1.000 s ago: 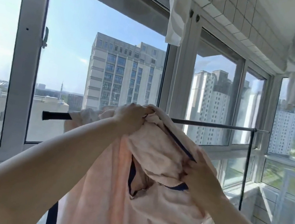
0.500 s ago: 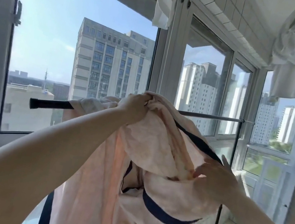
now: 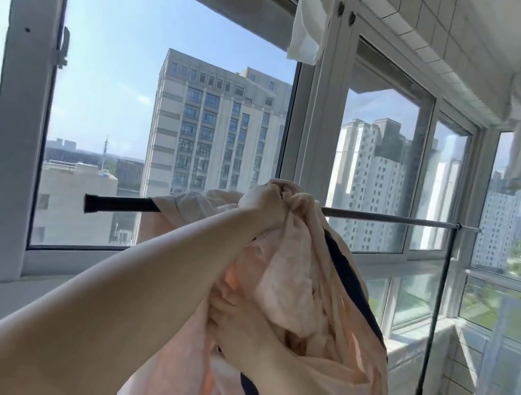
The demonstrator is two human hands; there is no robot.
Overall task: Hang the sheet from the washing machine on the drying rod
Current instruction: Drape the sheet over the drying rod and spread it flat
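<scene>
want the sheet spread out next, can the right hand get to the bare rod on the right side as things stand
Probably yes: the right hand sits low in the sheet, and the bare rod is clear. It would have to let go first.

The scene is brightly lit by daylight entering through the windows (image 3: 106,93). Pale reflections are seen on the right-hand panes. The pink sheet (image 3: 294,273) is lit from behind and glows warm. Straight frame lines are bowed by wide-angle distortion towards the edges. Slight softness is noted throughout.
</scene>
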